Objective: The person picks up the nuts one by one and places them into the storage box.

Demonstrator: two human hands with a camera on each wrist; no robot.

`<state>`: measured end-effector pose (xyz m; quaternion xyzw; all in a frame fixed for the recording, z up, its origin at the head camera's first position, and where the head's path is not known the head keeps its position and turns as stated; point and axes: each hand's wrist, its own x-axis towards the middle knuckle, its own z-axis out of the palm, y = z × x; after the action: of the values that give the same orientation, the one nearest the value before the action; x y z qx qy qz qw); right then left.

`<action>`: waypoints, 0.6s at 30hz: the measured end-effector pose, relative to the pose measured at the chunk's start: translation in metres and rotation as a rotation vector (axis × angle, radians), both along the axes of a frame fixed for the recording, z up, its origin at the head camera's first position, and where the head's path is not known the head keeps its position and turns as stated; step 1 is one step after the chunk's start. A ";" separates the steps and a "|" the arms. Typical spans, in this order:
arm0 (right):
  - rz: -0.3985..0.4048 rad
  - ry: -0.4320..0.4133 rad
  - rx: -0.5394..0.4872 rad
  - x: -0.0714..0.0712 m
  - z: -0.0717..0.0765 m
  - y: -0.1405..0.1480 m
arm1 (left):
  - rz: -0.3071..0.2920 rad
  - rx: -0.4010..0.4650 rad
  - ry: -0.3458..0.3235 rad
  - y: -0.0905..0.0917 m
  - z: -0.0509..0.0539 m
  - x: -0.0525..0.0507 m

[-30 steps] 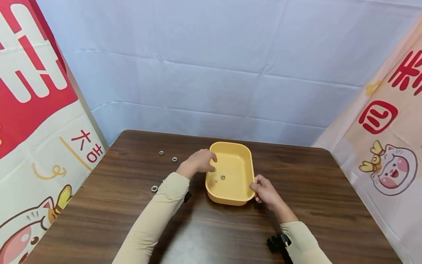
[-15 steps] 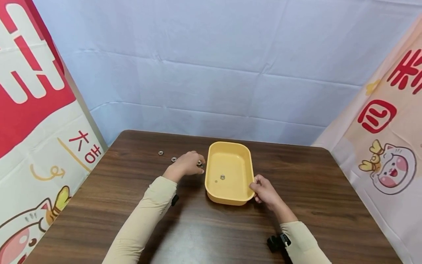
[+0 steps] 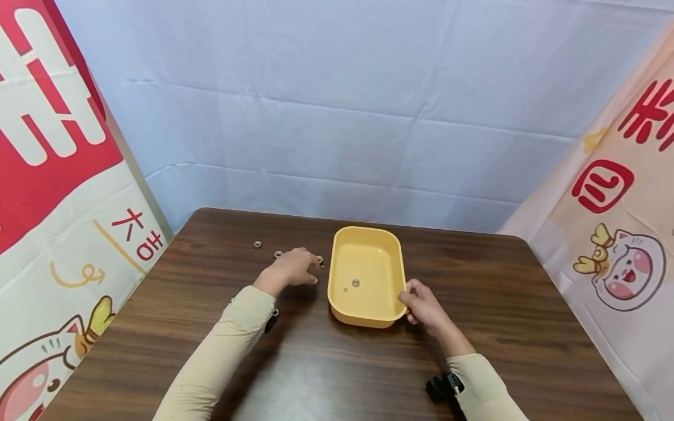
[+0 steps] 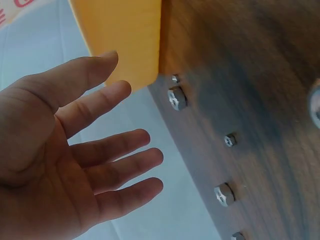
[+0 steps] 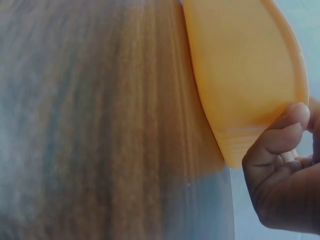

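Left wrist view: left hand [image 4: 55, 162] empty, fingers spread. Right hand [image 3: 423, 305] pinches yellow tray [image 3: 374, 257]. Only head view shows nuts [image 3: 356, 283] inside.

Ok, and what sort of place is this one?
Probably a makeshift recording corner indoors, though the wider room is out of view. A creased pale cloth hangs behind the dark wood-grain table, with a printed left hanging and a printed right hanging flanking it.
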<state>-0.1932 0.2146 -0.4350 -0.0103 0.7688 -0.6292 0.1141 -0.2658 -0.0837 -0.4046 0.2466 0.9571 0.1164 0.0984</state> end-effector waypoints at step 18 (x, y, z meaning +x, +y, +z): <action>0.003 -0.005 0.014 0.000 -0.001 0.002 | -0.030 -0.054 0.006 -0.008 -0.012 0.014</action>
<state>-0.1933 0.2166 -0.4363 -0.0092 0.7729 -0.6236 0.1172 -0.2522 -0.0913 -0.4169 0.2587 0.9563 0.0883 0.1041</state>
